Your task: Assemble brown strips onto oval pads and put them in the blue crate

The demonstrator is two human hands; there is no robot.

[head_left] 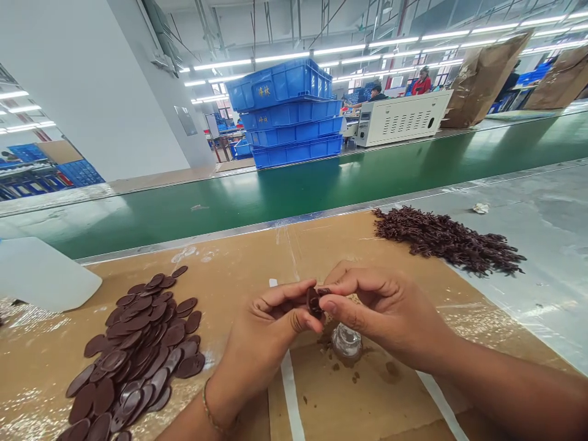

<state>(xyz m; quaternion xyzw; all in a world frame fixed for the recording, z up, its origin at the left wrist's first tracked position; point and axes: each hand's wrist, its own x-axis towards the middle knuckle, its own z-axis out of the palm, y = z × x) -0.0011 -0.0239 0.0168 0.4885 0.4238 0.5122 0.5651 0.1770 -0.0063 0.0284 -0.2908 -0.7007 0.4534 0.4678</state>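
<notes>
Between the thumb and fingers of my left hand (271,337) is a dark brown oval disc (312,300), tilted up on its edge. My right hand (386,312) pinches a small dark brown piece (324,291) against the disc; its exact shape is mostly hidden by my fingertips. Just below my hands stands a small clear glass jar (346,342), with brown stains around it. A heap of similar brown oval discs (138,343) lies to the left. Far to the right is a pile of thin, twisted dark brown pieces (441,239).
Brown cardboard (229,263) covers the worktop, with white tape strips (292,398) on it. A translucent plastic container (46,272) lies at left. Beyond runs a green conveyor belt (220,205), with stacked blue crates (294,116) behind it. People work in the background.
</notes>
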